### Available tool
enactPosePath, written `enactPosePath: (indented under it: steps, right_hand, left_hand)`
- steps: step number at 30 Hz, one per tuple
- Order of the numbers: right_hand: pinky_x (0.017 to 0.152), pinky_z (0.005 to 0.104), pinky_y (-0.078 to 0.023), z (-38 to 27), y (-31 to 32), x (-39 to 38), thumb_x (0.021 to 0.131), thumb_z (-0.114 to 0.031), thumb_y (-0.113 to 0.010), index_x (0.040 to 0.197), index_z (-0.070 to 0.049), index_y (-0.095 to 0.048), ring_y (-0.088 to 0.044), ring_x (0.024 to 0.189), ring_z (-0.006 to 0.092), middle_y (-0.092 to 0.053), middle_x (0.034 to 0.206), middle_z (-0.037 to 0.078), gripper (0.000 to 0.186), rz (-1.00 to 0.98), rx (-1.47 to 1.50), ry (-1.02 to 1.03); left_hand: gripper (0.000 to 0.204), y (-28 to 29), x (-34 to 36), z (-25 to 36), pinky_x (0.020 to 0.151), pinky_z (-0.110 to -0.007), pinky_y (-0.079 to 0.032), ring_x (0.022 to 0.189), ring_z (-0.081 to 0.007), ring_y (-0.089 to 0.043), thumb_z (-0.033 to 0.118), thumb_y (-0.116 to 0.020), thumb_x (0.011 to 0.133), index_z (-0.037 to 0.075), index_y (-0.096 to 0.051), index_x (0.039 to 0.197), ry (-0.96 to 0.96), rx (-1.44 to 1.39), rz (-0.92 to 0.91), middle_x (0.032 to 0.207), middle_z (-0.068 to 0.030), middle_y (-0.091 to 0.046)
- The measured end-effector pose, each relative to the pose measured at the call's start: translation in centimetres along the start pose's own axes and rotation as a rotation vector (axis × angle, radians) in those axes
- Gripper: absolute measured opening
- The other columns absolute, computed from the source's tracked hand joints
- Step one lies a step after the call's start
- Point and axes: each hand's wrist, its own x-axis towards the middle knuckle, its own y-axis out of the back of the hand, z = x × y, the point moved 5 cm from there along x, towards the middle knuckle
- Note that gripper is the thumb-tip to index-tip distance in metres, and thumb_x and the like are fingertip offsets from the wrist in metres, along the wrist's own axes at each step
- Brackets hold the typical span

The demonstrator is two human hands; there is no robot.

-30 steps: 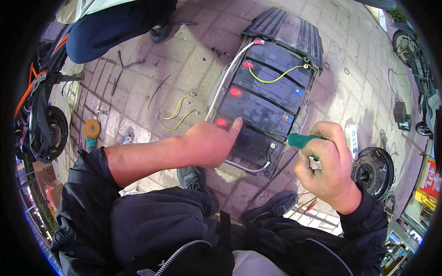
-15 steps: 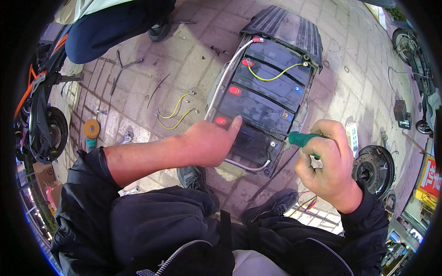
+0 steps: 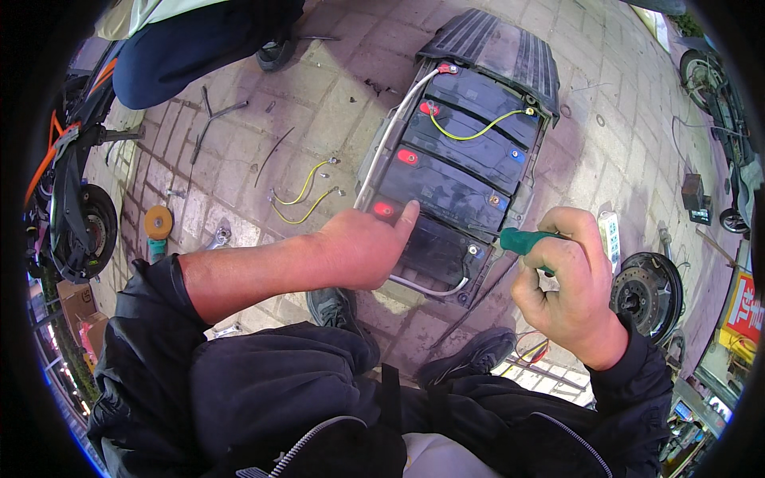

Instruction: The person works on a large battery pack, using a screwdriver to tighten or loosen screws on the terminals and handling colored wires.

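A row of dark batteries (image 3: 462, 179) sits in a black case (image 3: 522, 199), with red and blue terminal covers. My right hand (image 3: 570, 283) grips a screwdriver by its green handle (image 3: 522, 240); its thin shaft points left over the gap between the two nearest batteries. My left hand (image 3: 362, 247) is closed over the near left side of the case, one digit stretched onto a battery beside a red terminal (image 3: 384, 209). Its other fingers are hidden, and so is anything in them. A short yellow wire (image 3: 470, 137) joins two far batteries; a white cable (image 3: 390, 131) runs along the left side.
Two loose yellow wires (image 3: 307, 211) lie on the paving left of the case. A three-armed wrench (image 3: 209, 119) and an orange disc tool (image 3: 158, 225) lie farther left. A wheel (image 3: 645, 291) stands at right beside a power strip (image 3: 610, 239). Another person's knee (image 3: 159, 72) is at upper left.
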Motion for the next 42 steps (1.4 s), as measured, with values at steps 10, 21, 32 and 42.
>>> enactPosePath:
  steps: [10, 21, 32, 42]
  right_hand:
    - [0.048, 0.0323, -0.047, -0.1, -0.1, 0.2, 0.059, 0.009, -0.069, 0.088, -0.007, -0.058, -0.056, 0.056, 0.0231, -0.055, 0.092, 0.013, 0.035, -0.003, -0.003, 0.008]
    - [0.049, 0.0327, -0.048, -0.1, 0.0, 0.1, 0.059, 0.009, -0.069, 0.088, -0.007, -0.059, -0.058, 0.059, 0.0241, -0.055, 0.093, 0.013, 0.035, -0.009, 0.009, -0.004]
    - [0.050, 0.0333, -0.048, -0.2, 0.0, 0.1, 0.059, 0.009, -0.069, 0.088, -0.007, -0.059, -0.058, 0.059, 0.0250, -0.055, 0.094, 0.013, 0.035, -0.013, -0.007, -0.006]
    - [0.050, 0.0337, -0.048, -0.3, 0.1, -0.1, 0.061, 0.009, -0.070, 0.089, -0.007, -0.059, -0.058, 0.059, 0.0246, -0.056, 0.095, 0.013, 0.034, -0.015, -0.003, -0.012]
  left_hand:
    - [0.089, 0.0, 0.0, 0.0, 0.051, -0.044, -0.051, 0.053, -0.0332, -0.064, 0.015, -0.059, 0.076, -0.013, -0.019, 0.150, -0.002, -0.005, -0.015, 0.064, -0.0155, -0.065]
    - [0.089, -0.1, 0.0, -0.1, 0.051, -0.045, -0.051, 0.055, -0.0339, -0.064, 0.015, -0.059, 0.076, -0.012, -0.018, 0.150, 0.004, -0.014, -0.012, 0.066, -0.0163, -0.065]
    - [0.085, 0.8, -0.2, 0.3, 0.054, -0.043, -0.052, 0.059, -0.0312, -0.066, 0.011, -0.059, 0.077, -0.013, -0.020, 0.150, 0.025, 0.009, -0.088, 0.070, -0.0139, -0.067]
    - [0.089, -0.2, 0.0, -0.1, 0.050, -0.044, -0.050, 0.053, -0.0324, -0.063, 0.015, -0.060, 0.074, -0.013, -0.021, 0.149, -0.007, 0.009, -0.004, 0.064, -0.0142, -0.064]
